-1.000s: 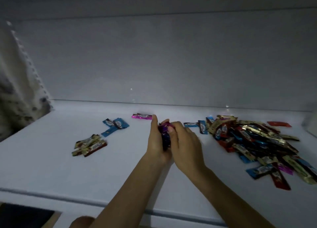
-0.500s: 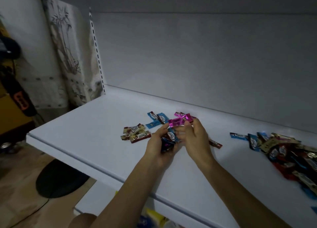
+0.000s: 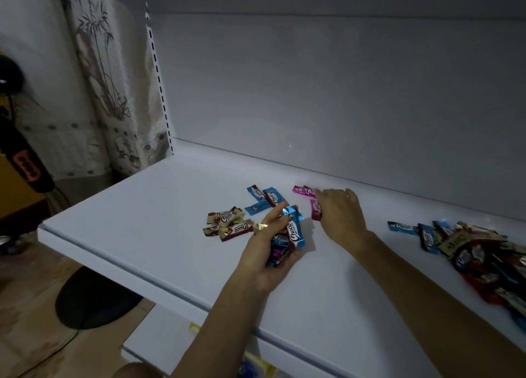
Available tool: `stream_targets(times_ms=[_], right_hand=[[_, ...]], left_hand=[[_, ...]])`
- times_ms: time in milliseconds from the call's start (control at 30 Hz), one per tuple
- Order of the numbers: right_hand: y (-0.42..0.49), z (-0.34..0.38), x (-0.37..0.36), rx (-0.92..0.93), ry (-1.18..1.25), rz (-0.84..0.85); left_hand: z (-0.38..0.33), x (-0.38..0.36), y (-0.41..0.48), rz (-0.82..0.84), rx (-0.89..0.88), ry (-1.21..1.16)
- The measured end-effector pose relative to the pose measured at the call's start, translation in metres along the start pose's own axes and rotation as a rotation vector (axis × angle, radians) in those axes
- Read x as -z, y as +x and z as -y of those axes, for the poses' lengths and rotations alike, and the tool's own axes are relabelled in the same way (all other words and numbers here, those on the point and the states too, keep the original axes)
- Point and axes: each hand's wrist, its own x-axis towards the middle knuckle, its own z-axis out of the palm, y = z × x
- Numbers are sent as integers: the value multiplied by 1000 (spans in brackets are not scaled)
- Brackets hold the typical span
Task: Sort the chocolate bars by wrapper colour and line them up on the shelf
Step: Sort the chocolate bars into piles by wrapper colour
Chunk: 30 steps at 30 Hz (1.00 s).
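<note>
the left hand (image 3: 270, 252) curls round a bundle of bars (image 3: 280, 248) at centre frame, thumb and fingers closed on it, probably as a holding stock so the other hand can deal them out one colour at a time; the topmost blue bar (image 3: 295, 229) stands nearly upright in the frame, its long axis running from the palm up towards the back wall, and a gold tip (image 3: 259, 226) pokes out at the left of the bundle; the right hand (image 3: 340, 217), just right of centre, lies palm down with fingers nearly straight, touching a pink bar (image 3: 316, 211) at its left edge rather than wrapped round it, seemingly setting it with its own colour; that bar's long axis runs almost top to bottom in the frame, crosswise to the pink pair (image 3: 304, 190) just above it, which lies left to right along the wall; so it likely wants turning to line up; a blue group (image 3: 263, 199) and a gold and brown group (image 3: 227, 224) sit apart, left of centre, on the white shelf (image 3: 136, 224); the mixed pile (image 3: 481, 249) waits at the right edge, not yet sorted.
</note>
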Motion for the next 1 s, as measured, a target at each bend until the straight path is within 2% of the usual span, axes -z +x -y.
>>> stream_targets(times_ms=[67, 133, 167, 200, 300, 433, 600, 700, 800, 900, 1000], right_hand=[[-8, 7, 13, -93, 407, -87], [-25, 21, 31, -186, 1020, 54], [-33, 27, 37, -186, 1191, 159], [-39, 29, 38, -148, 1237, 239], [-45, 28, 33, -111, 1222, 248], [-44, 36, 33, -260, 1410, 226], [-14, 41, 41, -505, 1518, 23], [9, 47, 40, -424, 1343, 64], [23, 55, 28, -321, 1209, 177], [26, 56, 25, -341, 1065, 202], [3, 48, 42, -326, 1189, 190]], left_hand=[[0, -2, -1, 14, -14, -48], [2, -3, -2, 49, -35, -81], [2, -4, -2, 82, -44, -98], [2, -5, -3, 104, -52, -110], [3, -4, 0, 90, -55, -121], [4, -2, 2, 35, -74, -150], [5, -3, -2, -82, -57, -224], [6, -3, -4, -74, -47, -185], [7, -2, -5, -53, -76, -150], [7, -1, -6, -54, -109, -143], [7, -1, -4, -42, -122, -138]])
